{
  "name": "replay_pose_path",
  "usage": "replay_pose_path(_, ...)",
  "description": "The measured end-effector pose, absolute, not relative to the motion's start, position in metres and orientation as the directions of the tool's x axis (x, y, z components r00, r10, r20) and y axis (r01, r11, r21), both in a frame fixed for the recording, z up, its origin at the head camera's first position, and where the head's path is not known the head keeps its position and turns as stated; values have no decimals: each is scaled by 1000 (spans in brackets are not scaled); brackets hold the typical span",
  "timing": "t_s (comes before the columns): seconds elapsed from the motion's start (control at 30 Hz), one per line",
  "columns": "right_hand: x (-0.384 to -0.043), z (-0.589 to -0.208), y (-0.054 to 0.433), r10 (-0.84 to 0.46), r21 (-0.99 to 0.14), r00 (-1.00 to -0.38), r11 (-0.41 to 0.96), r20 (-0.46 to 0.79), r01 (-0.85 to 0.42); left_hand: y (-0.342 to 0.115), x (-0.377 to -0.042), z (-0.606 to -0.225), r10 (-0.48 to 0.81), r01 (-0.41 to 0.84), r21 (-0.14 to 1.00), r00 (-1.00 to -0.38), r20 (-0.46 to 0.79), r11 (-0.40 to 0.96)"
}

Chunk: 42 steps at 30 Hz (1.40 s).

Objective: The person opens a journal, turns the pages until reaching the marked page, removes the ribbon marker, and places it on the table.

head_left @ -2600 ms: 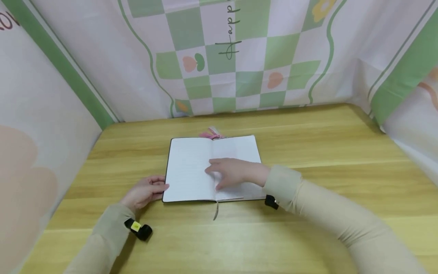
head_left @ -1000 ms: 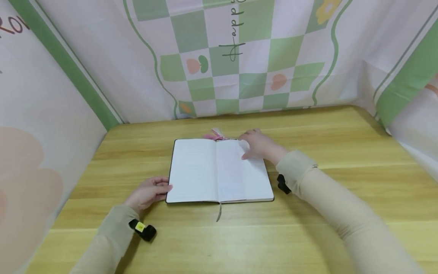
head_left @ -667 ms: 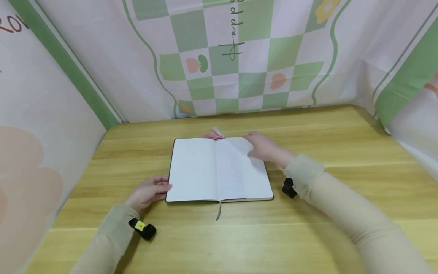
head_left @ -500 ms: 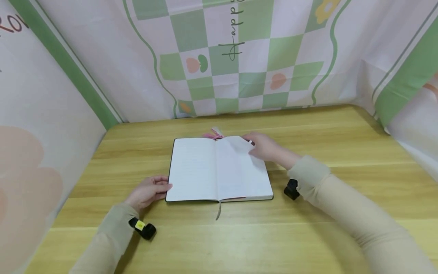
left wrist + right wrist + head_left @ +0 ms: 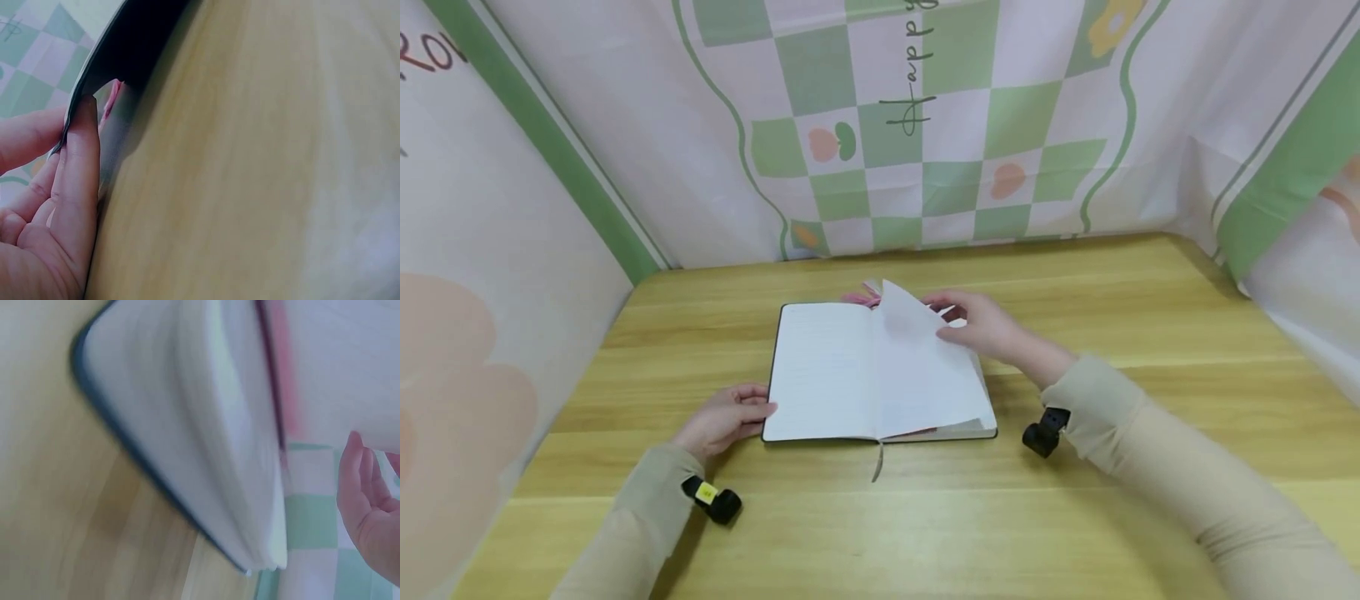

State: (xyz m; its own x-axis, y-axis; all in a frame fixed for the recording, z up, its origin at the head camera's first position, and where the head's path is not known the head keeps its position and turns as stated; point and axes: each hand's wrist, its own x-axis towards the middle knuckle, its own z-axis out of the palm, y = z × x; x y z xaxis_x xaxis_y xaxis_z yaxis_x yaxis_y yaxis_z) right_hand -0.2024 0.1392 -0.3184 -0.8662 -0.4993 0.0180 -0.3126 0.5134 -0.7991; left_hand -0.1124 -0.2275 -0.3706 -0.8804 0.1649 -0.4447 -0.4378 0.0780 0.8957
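Note:
An open notebook [image 5: 823, 375] with pale pages and a dark cover lies on the wooden table. At its left edge my left hand [image 5: 726, 419] pinches the cover, thumb on top and fingers beneath; the left wrist view shows this hand [image 5: 59, 200] gripping the thin edge. My right hand [image 5: 988, 329] holds a lifted page [image 5: 921, 367] by its outer side, the page's upper corner standing up. In the right wrist view the thumb of that hand [image 5: 378, 519] meets the page's edge, and a pink strip [image 5: 286, 375] shows beside the page block.
A pink tassel [image 5: 861, 297] lies behind the notebook's spine, and a ribbon bookmark [image 5: 877, 462] hangs out in front. The wooden table [image 5: 880, 533] ends at a patterned curtain [image 5: 955, 192] at the back, with cloth at both sides too.
My right hand has gone from the middle of the notebook to the right page's upper corner, then raised the page and swung it leftward. The left hand keeps its hold.

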Motion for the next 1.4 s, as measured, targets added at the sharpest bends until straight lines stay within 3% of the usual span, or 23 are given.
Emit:
replay_pose_path(0.17, -194, -311, 128, -483, -910, -871, 395, -90, -125, -229, -113, -372, 155, -445, 892, -879, -452, 79)
replay_pose_path(0.3, -187, -306, 119, -592, -945, -796, 316, -127, -84, -229, -114, -373, 154, -443, 892, -879, -451, 85)
replay_pose_path(0.43, -177, -305, 107, -692, -899, -713, 377, -112, -225, -229, -114, -373, 152, -444, 892, -879, -451, 82)
replay_pose_path(0.57, -168, -309, 94, -736, -780, -667, 484, -118, -397, -229, -113, -371, 152, -443, 893, -880, -450, 78)
replay_pose_path(0.73, -161, -316, 77, -765, -630, -615, 577, -191, -520, -228, -113, -371, 149, -441, 894, -882, -448, 76)
replay_pose_path(1.07, -153, -323, 49, -715, -427, -614, 696, -334, -578, -232, -114, -374, 210, -397, 912, -887, -411, 105)
replay_pose_path(1.4, -149, -331, 33, -671, -329, -658, 741, -341, -586, -234, -114, -376, 214, -401, 910, -884, -415, 107)
